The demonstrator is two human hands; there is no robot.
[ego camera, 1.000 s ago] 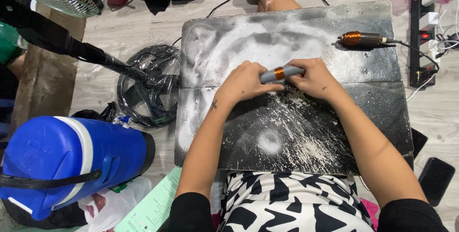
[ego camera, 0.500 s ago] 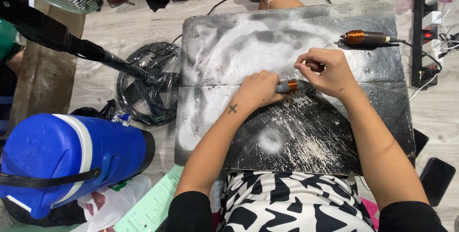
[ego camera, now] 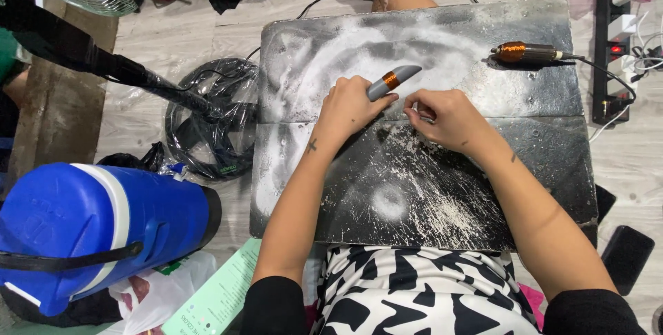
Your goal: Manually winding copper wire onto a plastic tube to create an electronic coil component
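Observation:
My left hand [ego camera: 351,106] grips a small grey pointed piece with a copper band [ego camera: 392,81], its tip sticking out up and to the right. My right hand [ego camera: 442,115] rests just right of it on the dusty dark work board [ego camera: 414,183], fingers curled together near the thumb; whether it pinches something small is not visible. The two hands are a little apart. White dust lies scattered across the board below the hands.
A copper-coloured rotary tool [ego camera: 528,52] with a cord lies at the board's upper right. A power strip [ego camera: 616,45] sits further right. A blue jug [ego camera: 97,228] and a fan base with coiled cable [ego camera: 207,128] stand left. A phone [ego camera: 627,259] lies lower right.
The hands have separated: the left now holds the grey piece alone with its tip pointing up-right, and the right hand has come off it and rests beside it.

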